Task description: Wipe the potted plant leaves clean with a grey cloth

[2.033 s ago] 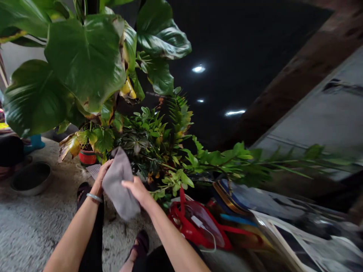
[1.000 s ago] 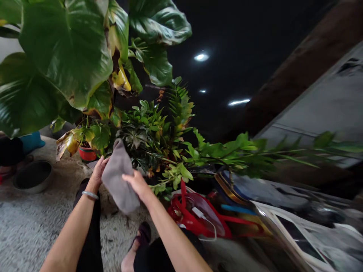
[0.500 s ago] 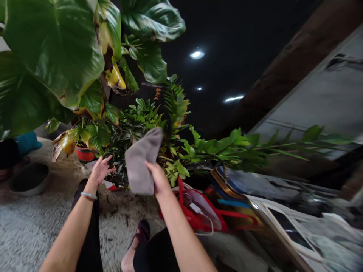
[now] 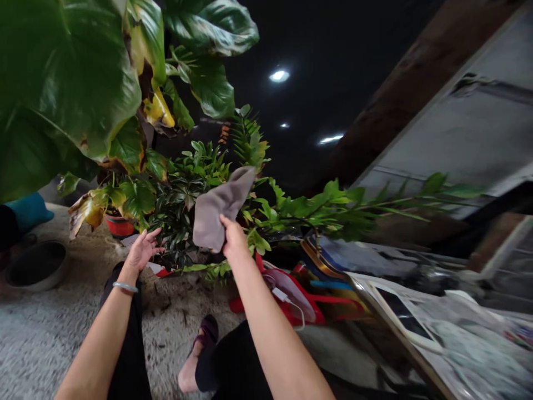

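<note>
A grey-brown cloth (image 4: 217, 214) is pinched by one edge in my right hand (image 4: 235, 239); its upper corner flares out and is slightly blurred. Behind the cloth stand leafy potted plants (image 4: 179, 191), with long green fronds (image 4: 333, 203) reaching to the right. My left hand (image 4: 144, 250) is raised beside the dark foliage, palm partly up, fingers apart, holding nothing. Above it hang big green leaves (image 4: 83, 72), some with yellow and brown edges (image 4: 158, 111). A red pot (image 4: 119, 225) sits behind my left hand.
To the right, a red bag (image 4: 291, 294) holds a white adapter (image 4: 281, 294) with a cable. A table with a tablet-like device (image 4: 403, 311) and papers stands at the right. A dark basin (image 4: 37, 265) rests on the concrete floor (image 4: 166, 322) at the left.
My right hand has lifted the cloth up and slightly to the right, uncovering low green leaves beneath it. My left hand keeps nearly the same pose. The view has shifted a little.
</note>
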Available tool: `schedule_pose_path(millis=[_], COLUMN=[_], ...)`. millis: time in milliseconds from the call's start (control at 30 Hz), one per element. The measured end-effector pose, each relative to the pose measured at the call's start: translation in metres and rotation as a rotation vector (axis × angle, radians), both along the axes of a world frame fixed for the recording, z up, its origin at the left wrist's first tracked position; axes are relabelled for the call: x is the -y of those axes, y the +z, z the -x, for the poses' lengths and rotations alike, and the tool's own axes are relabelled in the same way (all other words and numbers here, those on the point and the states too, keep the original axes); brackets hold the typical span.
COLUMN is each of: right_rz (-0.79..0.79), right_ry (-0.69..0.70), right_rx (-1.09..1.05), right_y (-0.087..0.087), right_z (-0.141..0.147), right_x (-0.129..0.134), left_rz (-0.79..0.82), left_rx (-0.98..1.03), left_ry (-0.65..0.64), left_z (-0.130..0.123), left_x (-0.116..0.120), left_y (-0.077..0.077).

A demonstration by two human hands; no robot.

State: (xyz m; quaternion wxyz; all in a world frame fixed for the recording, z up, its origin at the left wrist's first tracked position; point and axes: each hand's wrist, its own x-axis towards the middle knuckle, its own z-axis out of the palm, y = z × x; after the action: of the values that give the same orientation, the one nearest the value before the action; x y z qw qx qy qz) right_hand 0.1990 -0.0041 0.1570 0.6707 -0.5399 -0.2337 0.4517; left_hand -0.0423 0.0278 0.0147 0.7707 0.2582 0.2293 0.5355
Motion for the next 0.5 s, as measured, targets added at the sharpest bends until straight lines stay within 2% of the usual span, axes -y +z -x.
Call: schedule_pose_path(millis=[33,100,167,200,267,333,400,467,500], right_rz=[0.094,0.178,0.187,0.159,0.030,-0.161,-0.324,-0.359,-0.313], right_ry=[0.054,0.110,0.168,0.178,0.127,-0.018,-0.134,-0.104,-0.041], right_rx=[-0.067,-0.116,-0.121,-0.106,-0.034,0.074,0.140,0.125,0.091], right_y=[-0.017,-0.046,-0.056,-0.051,-0.025,0.012,0.042,0.051,0.046], right_z=[0.005,0.014,0.018,0.018,0.015,0.010,0.008,0.011,0.015], right_x=[0.010,0.042,0.073,0.084,0.090,0.073,0.044,0.019,0.013], left_rz=[-0.002,-0.010,-0.016,-0.018,-0.019,-0.020,-0.017,-0.012,-0.010], left_rx=[-0.001,0.000,-0.003,-0.005,-0.012,-0.019,-0.027,-0.034,-0.034], left_ry=[0.005,0.021,0.036,0.039,0.037,0.031,0.029,0.033,0.036], left_z=[0.001,0.005,0.009,0.010,0.010,0.008,0.004,0.002,0.001], left_x=[0.000,0.000,-0.001,-0.001,-0.001,-0.001,0.000,0.001,0.001], left_y=[0.000,-0.001,0.000,0.000,0.001,0.002,0.002,0.002,0.001])
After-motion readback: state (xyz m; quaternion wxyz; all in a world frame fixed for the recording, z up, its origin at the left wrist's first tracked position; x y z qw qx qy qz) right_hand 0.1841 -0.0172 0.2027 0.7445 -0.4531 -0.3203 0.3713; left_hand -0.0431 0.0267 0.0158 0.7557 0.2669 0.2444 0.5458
